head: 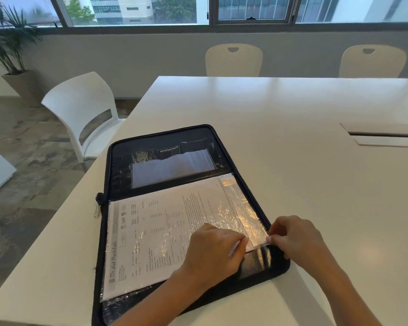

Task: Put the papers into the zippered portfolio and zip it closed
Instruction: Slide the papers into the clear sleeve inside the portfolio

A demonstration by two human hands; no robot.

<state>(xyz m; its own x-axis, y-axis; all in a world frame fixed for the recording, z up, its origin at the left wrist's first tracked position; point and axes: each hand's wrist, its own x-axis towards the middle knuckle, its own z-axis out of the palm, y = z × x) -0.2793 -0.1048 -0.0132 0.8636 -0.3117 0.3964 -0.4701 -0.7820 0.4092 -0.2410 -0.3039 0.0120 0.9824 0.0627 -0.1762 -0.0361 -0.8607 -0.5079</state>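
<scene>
With the zippered portfolio [174,208] open flat on the counter [292,137], our left hand [212,252] presses the papers [156,231] while our right hand [295,236] pinches the thin, slippery plastic sleeve [247,212] at its near-right corner.

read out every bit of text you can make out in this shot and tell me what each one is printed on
"IMPORTANT PAPER": on the dark inner pocket in the far half of the open portfolio.
"Dr Lal PathLabs": letterhead of the printed sheet, which lies in a clear sleeve on the near half.
The sheet's remaining tables and paragraphs are too small to read.
Nothing else carries legible text.
</scene>
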